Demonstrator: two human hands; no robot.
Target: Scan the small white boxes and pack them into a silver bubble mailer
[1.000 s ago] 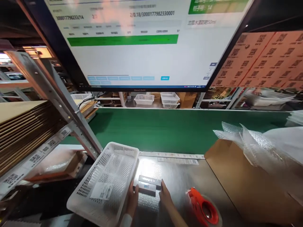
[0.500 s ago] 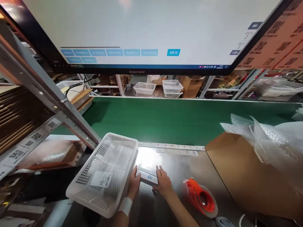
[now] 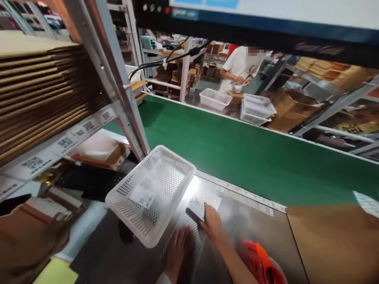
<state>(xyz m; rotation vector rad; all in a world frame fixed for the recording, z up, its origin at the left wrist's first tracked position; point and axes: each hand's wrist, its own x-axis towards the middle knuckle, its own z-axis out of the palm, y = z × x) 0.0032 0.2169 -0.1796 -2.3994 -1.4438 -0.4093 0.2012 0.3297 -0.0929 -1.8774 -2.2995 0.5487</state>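
A small white box (image 3: 196, 206) with a dark side lies on a sheet of clear bubble wrap (image 3: 215, 200) on the metal bench. My right hand (image 3: 213, 224) grips the box's right end, thumb on the near side and fingers over the far side. Nearer to me, my left hand (image 3: 180, 246) is stretched out over the near part of the bubble wrap, holding nothing, fingers pointing forward. To the left stands a white perforated basket (image 3: 114, 199), with a printed paper label (image 3: 142, 196) in it.
An orange tape dispenser (image 3: 260, 262) sits at the lower right, beside a brown cardboard sheet (image 3: 331, 236). A green conveyor belt (image 3: 237, 146) runs behind the bench. Flattened cartons (image 3: 35, 94) fill the left shelf. Across the belt, a person (image 3: 241, 67) stands by white baskets (image 3: 215, 98).
My view has swung left. My left hand has come off the box and drawn back towards me, onto the bubble wrap. The right hand has stayed at the box.
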